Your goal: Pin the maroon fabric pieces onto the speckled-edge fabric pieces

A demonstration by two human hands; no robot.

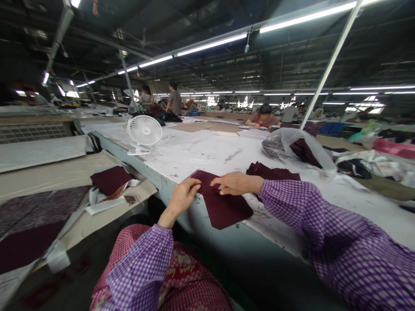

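The long work table (201, 151) ran from the near edge away to the far left, its white top stained and scuffed. To the left and lower, a second bench (65, 172) carried another maroon piece (110, 179) with some white strips beside it. At the table's far left stood a small white fan (144, 131); toward the far right lay a clear plastic bag (292, 144) with dark cloth inside, and just near of it a loose pile of maroon pieces (272, 172). Other people worked at tables farther off.

The maroon fabric piece (222, 203) lay flat at the table's near edge, one corner hanging slightly over it. The left hand (183, 196) pinched the piece's left edge, its fingers curled closed on the cloth. The right hand (233, 183) rested on the upper part of the piece, its fingers stretched out and pressing; a small pale thing showed under the fingertips, too small to identify.

Handling a limp cut piece like this well would call, in my judgement, for keeping the flat hand pressing so the cloth could not slide on the smooth top, and pulling the pinched edge gently taut rather than bunching it.
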